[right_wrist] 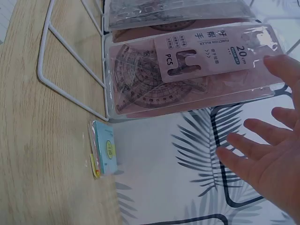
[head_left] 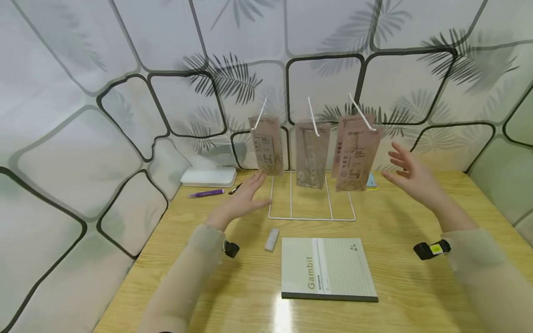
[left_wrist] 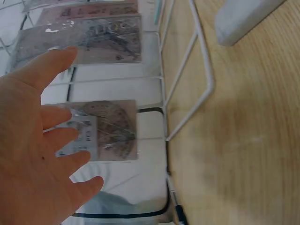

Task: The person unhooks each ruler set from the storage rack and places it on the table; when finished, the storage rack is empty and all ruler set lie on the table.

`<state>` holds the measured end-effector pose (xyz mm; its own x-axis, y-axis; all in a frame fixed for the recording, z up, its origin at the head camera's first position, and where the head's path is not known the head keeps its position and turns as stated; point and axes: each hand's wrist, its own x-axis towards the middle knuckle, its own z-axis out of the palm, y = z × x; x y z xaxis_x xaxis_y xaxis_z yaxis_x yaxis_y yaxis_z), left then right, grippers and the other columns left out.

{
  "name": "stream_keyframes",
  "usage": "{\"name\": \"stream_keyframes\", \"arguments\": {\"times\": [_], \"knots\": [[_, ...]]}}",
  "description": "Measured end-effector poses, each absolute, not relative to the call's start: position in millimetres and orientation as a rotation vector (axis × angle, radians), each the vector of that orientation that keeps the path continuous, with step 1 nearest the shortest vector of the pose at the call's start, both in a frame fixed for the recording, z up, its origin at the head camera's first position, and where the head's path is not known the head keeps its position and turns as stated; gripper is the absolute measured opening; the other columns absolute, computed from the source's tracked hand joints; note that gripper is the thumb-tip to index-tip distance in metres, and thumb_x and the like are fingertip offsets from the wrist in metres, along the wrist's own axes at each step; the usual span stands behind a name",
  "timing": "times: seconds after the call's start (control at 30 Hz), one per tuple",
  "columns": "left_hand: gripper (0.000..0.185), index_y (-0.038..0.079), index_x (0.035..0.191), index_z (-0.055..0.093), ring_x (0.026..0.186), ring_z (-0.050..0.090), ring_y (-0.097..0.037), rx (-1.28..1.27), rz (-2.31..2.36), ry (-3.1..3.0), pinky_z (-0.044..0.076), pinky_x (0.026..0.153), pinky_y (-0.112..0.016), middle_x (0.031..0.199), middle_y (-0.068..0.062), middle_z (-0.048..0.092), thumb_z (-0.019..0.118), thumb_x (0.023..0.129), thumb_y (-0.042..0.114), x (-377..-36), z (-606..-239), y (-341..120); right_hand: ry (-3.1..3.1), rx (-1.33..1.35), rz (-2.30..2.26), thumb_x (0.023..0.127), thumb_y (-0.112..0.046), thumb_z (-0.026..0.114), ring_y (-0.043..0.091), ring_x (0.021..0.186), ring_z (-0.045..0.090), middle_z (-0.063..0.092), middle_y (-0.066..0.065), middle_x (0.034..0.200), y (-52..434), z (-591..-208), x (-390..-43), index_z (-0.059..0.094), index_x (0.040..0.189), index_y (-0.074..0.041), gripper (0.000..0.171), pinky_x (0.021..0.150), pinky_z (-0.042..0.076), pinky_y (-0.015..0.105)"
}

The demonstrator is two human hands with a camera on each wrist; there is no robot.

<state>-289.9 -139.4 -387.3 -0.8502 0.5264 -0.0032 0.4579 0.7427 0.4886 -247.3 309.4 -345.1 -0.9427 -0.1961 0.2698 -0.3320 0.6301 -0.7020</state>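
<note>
Clear packets of rulers hang from the prongs of a white wire rack [head_left: 312,219]: one packet [head_left: 266,138] on the left, another [head_left: 312,159] in the middle, and two overlapping on the right. The front right packet [right_wrist: 140,79] shows a protractor and a "20cm" label. My left hand [head_left: 243,199] is just left of the rack, fingers extended toward the left packet's lower end, holding nothing. To the right of the right packets, my right hand [head_left: 416,182] is raised with its fingers spread and the palm bare.
A notebook [head_left: 333,273] lies in front of the rack, with a small whitish block [head_left: 272,240] beside it. At the back left are a white case [head_left: 208,176], a purple marker [head_left: 206,194] and a black pen [head_left: 235,188]. A small blue pack [right_wrist: 105,147] lies behind the right packets.
</note>
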Motion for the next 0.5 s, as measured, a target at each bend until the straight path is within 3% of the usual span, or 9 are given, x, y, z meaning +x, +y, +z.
{"name": "stream_keyframes", "arguments": {"times": [0.1,0.17,0.4,0.5], "knots": [[0.089,0.010,0.160,0.012,0.155,0.004,-0.033,0.803,0.738,2.727,0.011,0.124,-0.053,0.168,-0.011,0.006,0.063,0.096,0.044,-296,-397,-139,-2.664,0.410,1.284,0.100,-0.023,0.060,0.053,0.135,0.037,0.029,0.030,0.157,310,-344,-251,0.007,0.161,-0.024,0.081,0.101,0.047,0.017],[0.088,0.011,0.160,0.013,0.154,0.008,-0.032,0.803,0.730,2.689,0.013,0.125,-0.051,0.167,-0.012,0.009,0.064,0.095,0.041,-300,-404,-139,-2.667,0.380,1.308,0.100,-0.026,0.060,0.050,0.135,0.039,0.032,0.028,0.156,310,-344,-253,0.010,0.161,-0.026,0.079,0.085,0.041,0.000],[0.085,0.014,0.159,0.021,0.153,0.018,-0.031,0.779,0.729,2.612,0.016,0.124,-0.049,0.166,-0.010,0.015,0.068,0.093,0.040,-315,-428,-136,-2.669,0.301,1.406,0.099,-0.033,0.060,0.042,0.136,0.044,0.036,0.024,0.156,306,-345,-264,0.015,0.161,-0.024,0.076,0.081,0.043,0.003],[0.085,0.014,0.159,0.024,0.153,0.017,-0.033,0.726,0.722,2.603,0.014,0.124,-0.051,0.166,-0.008,0.016,0.069,0.092,0.040,-319,-436,-135,-2.639,0.286,1.446,0.099,-0.032,0.059,0.022,0.127,0.055,0.039,0.025,0.153,302,-347,-270,0.021,0.160,-0.020,0.073,0.084,0.046,0.007]]}}
